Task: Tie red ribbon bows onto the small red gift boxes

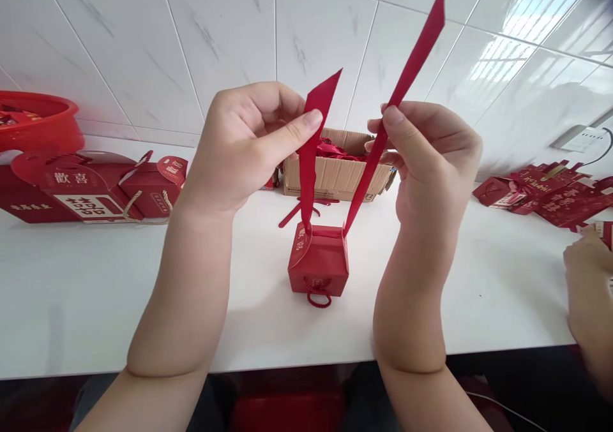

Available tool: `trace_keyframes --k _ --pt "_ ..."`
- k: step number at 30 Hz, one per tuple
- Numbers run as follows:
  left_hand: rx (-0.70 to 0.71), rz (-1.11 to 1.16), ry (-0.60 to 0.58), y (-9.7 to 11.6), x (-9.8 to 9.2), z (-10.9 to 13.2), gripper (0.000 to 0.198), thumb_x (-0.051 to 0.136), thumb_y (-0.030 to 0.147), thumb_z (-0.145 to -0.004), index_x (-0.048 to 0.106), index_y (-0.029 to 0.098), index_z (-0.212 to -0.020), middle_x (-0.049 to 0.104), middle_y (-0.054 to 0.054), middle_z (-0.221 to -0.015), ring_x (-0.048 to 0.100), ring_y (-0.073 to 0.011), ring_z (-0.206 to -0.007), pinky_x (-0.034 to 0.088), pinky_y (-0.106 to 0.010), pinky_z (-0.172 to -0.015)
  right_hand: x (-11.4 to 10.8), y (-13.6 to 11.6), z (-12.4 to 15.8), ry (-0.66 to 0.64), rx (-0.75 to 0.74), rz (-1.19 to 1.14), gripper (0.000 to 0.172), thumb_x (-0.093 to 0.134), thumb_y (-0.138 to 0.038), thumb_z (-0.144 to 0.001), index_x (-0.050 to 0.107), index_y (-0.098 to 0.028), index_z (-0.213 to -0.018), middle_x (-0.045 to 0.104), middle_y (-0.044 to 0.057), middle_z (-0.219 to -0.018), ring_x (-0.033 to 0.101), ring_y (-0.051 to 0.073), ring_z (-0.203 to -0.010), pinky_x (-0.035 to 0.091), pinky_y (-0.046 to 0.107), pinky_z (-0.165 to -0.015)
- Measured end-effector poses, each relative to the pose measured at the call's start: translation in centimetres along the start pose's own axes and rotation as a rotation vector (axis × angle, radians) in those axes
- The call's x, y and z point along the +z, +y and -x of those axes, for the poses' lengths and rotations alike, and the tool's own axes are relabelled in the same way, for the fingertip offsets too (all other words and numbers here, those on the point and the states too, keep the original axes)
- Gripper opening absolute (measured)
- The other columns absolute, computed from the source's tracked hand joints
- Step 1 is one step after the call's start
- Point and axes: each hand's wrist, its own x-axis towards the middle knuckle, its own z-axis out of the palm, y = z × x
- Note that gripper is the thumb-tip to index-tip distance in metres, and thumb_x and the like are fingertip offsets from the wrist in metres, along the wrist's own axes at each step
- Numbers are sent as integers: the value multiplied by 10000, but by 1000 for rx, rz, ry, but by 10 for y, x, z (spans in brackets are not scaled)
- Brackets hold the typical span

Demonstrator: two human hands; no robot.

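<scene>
A small red gift box (320, 260) with a dark red cord loop (319, 300) on its front stands on the white table. A red ribbon (363, 186) passes through the top of the box, and its two ends rise from either side. My left hand (265, 138) pinches the shorter end between thumb and fingers, with the slanted tip sticking up past the thumb. Higher up its length, the other end is pinched in my right hand (424, 141), and a long tail points up to the right. Both hands are above the box, apart from each other.
Behind the box sits a cardboard carton (330, 175) of red ribbons, with loose ribbon pieces (306, 210) before it. Larger red boxes (96, 186) and a red basin (43, 122) stand left. More red boxes (546, 193) and another person's hand (591, 253) are at right.
</scene>
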Motion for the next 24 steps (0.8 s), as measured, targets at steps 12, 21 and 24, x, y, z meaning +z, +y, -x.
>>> trace_keyframes --k 12,21,24 --pt "-100 69 204 -17 13 -1 199 809 385 -714 736 205 -756 698 4 -763 698 -184 -774 591 -332 -709 -2 10 -6 20 75 30 90 705 -320 -804 701 -231 -806 677 -15 -751 651 120 -691 521 259 -583" --pt "-88 177 344 -21 15 -5 236 853 330 -655 738 186 -802 727 -15 -792 688 -144 -747 572 -266 -715 5 7 -7 54 192 -49 183 750 -380 -744 685 -214 -787 696 -2 -748 656 126 -689 515 256 -586" --pt "-74 183 365 -22 14 -7 230 850 335 -656 740 189 -795 727 -11 -769 679 -132 -705 569 -258 -688 5 8 -6 23 231 -91 225 768 -406 -722 676 -207 -772 694 5 -745 653 128 -692 504 256 -591"
